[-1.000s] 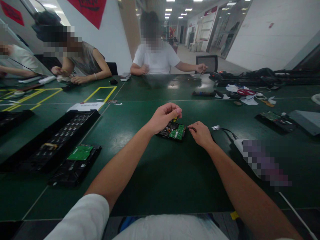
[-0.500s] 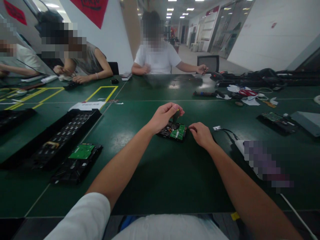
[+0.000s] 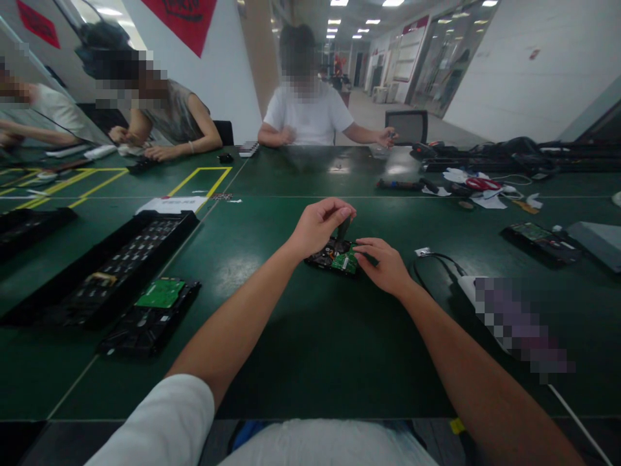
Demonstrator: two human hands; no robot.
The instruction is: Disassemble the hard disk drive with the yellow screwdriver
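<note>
A hard drive (image 3: 334,257) with a green circuit board lies in front of me on the green table. Above it, my left hand (image 3: 320,223) is closed around the dark handle of a screwdriver (image 3: 343,228), which stands nearly upright. The screwdriver's tip is too small to make out against the drive. My right hand (image 3: 382,262) is at the drive's right edge, thumb and fingers apart, the fingertips reaching over the green board. Whether they press on it, I cannot tell.
To my left are another hard drive (image 3: 154,316) and a long black tray (image 3: 121,265). A cable (image 3: 439,254) and a partly blurred white object (image 3: 478,291) lie at right, with a third drive (image 3: 541,241) beyond. Opposite sits a person (image 3: 308,113) in white.
My right hand has moved left onto the drive's edge, and its fingers have spread. The left hand stays over the drive with the screwdriver, its grip slightly shifted.
</note>
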